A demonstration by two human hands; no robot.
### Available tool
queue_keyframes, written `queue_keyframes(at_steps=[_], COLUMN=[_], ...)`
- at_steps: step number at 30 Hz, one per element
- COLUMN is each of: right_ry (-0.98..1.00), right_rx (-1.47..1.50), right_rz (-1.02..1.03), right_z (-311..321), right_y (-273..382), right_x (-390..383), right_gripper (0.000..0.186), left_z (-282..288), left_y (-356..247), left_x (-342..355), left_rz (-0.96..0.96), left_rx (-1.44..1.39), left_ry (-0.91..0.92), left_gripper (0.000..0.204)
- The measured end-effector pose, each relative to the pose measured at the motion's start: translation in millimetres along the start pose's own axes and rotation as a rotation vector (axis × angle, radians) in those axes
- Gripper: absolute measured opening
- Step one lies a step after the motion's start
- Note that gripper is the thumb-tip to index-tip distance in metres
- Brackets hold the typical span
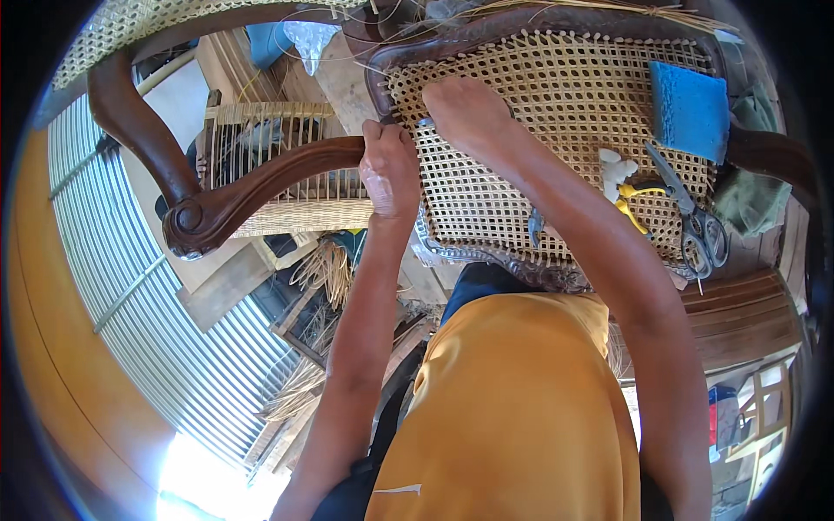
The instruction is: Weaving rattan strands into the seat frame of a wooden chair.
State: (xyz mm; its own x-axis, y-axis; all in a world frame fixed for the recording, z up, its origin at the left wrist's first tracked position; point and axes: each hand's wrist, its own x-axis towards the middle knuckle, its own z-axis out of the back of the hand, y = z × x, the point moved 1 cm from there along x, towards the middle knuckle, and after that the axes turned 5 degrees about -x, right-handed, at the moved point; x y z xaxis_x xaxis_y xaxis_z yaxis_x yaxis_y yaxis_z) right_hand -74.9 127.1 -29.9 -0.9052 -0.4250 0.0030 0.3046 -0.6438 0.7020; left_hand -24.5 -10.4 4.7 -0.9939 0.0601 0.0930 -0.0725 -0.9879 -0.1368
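The woven cane panel [573,113] is set within the carved wooden frame [478,35]. Near its upper-left corner, the left hand [387,169] and right hand [469,108] are curled; whether anything is clamped cannot be told. Light, springy, brittle cane is expected; the stiff frame is best gripped.

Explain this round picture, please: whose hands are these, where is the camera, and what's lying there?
They belong to a person, not a machine. A wide fisheye camera worn on the head looks down, so straight edges bend; the orange clothing is the wearer's. The right hand is over the woven cane panel; the left hand is at its left edge, beside a curved wooden armrest. A blue block, scissors and a yellow-handled tool lie toward the panel's right side. What either hand grips is hidden.
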Motion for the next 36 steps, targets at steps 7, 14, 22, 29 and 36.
queue_keyframes(at_steps=[7,14,22,29,36], right_ry=[0.078,0.069,0.049,0.039,0.104], right_rx=[0.017,0.028,0.037,-0.028,-0.093], right_rz=[-0.019,-0.026,0.002,0.039,0.047], right_z=[3.3,2.7,5.6,0.4,3.5], right_y=[1.5,-2.0,3.8,2.5,9.4], right_x=[2.6,1.1,3.6,13.9,24.0], right_gripper=[0.013,0.015,0.013,0.013,0.013], left_z=[-0.3,0.5,-3.6,-8.1,-4.7], left_y=[1.2,-5.8,-1.4,2.2,6.1], left_x=[2.2,6.3,4.1,4.6,0.6], left_rz=[0.062,0.134,0.077,0.048,-0.033], left_rx=[0.015,0.118,0.116,0.162,0.106], left_ry=[0.029,0.102,0.042,0.099,0.116], left_gripper=[0.007,0.011,0.007,0.004,0.003])
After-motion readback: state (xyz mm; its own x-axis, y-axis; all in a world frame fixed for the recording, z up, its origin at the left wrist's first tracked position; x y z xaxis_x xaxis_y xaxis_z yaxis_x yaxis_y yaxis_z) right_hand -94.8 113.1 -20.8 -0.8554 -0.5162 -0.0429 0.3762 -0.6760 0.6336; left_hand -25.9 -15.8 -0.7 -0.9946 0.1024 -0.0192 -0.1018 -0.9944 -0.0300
